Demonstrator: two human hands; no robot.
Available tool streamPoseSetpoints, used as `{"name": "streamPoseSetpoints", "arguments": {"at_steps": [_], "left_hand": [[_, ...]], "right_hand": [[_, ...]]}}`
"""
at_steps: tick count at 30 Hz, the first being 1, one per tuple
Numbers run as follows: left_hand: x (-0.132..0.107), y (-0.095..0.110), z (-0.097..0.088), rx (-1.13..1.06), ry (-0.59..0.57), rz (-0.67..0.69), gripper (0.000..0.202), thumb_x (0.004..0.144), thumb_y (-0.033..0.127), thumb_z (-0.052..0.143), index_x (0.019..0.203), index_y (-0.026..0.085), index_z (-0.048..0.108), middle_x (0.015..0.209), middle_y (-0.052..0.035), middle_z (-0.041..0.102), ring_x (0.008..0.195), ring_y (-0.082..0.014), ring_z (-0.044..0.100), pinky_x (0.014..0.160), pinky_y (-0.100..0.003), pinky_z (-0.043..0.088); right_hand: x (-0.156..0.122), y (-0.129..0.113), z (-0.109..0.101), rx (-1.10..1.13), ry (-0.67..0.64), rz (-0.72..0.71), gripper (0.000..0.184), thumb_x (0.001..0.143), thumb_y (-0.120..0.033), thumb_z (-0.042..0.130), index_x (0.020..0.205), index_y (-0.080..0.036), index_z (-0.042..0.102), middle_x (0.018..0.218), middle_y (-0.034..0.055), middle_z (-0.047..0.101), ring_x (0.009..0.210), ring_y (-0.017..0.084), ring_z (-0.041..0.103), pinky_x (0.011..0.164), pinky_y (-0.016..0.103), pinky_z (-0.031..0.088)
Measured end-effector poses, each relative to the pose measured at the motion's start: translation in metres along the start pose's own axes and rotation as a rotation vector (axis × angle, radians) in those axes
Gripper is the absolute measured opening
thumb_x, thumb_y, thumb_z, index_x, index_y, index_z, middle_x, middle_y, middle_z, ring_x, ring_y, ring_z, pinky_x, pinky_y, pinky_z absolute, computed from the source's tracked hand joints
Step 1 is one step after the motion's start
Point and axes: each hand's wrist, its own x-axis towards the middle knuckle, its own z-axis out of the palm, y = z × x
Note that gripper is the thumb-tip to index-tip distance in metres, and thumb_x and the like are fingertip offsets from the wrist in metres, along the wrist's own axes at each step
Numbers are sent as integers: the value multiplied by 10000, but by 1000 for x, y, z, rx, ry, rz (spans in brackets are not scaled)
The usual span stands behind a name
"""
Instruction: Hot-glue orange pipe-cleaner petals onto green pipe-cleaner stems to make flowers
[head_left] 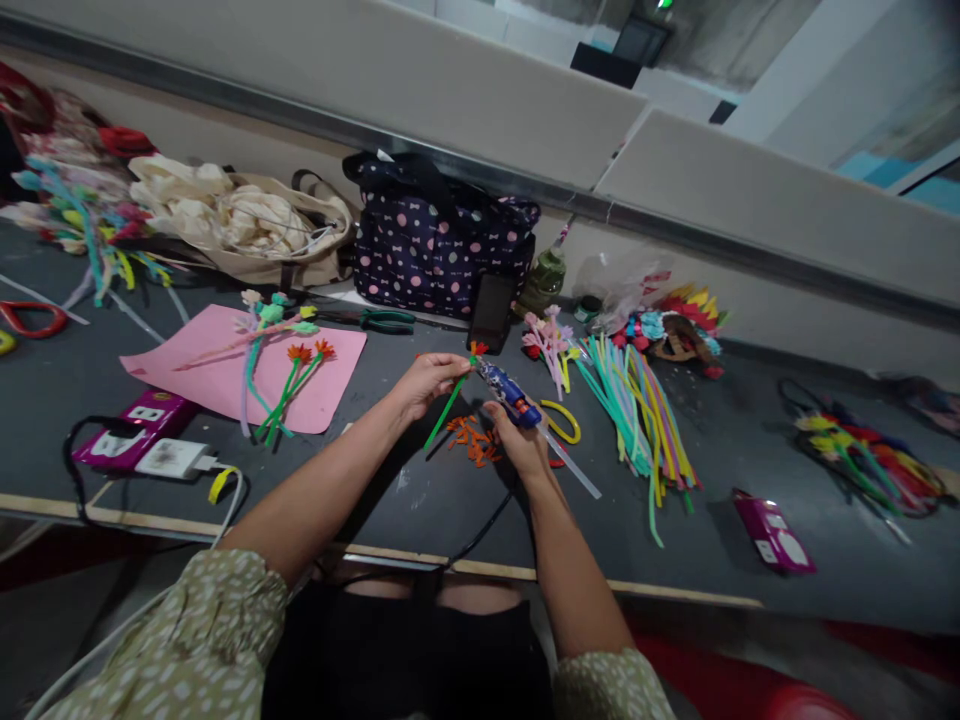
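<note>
Pinching green stem [448, 405], left hand [427, 382]; right hand [521, 445] clenches glue gun [504, 388] at its tip

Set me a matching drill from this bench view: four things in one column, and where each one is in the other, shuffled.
Things:
1. glue gun
2. green-stemmed flower
3. pink sheet
4. polka-dot bag

Places:
a. at the back, against the wall
b. held in the left hand
c. held in the right hand
d. lying flat, left of both hands, under finished flowers

Pairs: 1-c, 2-b, 3-d, 4-a.
</note>
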Motion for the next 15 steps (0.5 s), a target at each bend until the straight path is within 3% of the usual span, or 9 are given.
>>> {"name": "streamPoseSetpoints", "arguments": {"at_steps": [4, 9, 15], "left_hand": [[1, 1, -2, -33, 24, -2, 332, 505, 293, 925, 717, 125, 732, 683, -36, 686, 526, -56, 503, 468, -168, 366], [-1, 6, -1, -81, 61, -27, 260, 582, 224, 877, 743, 124, 699, 704, -36, 680, 568, -99, 583, 560, -226, 516], [-1, 10, -1, -123, 109, -26, 127, 714, 153, 759, 765, 109, 650, 675, -30, 645, 521, -98, 575, 510, -231, 529]], "right_hand": [[1, -5, -4, -32, 3, -20, 369, 764, -587, 702, 811, -224, 652, 576, -31, 588, 566, 165, 554, 566, 278, 442], [6, -6, -9, -59, 106, 3, 365, 796, -589, 648, 793, -226, 618, 638, -13, 611, 594, 169, 561, 609, 293, 457], [17, 1, -16, -187, 134, 2, 268, 797, -487, 613, 825, -222, 584, 689, -7, 599, 631, 180, 540, 626, 294, 420]]}}
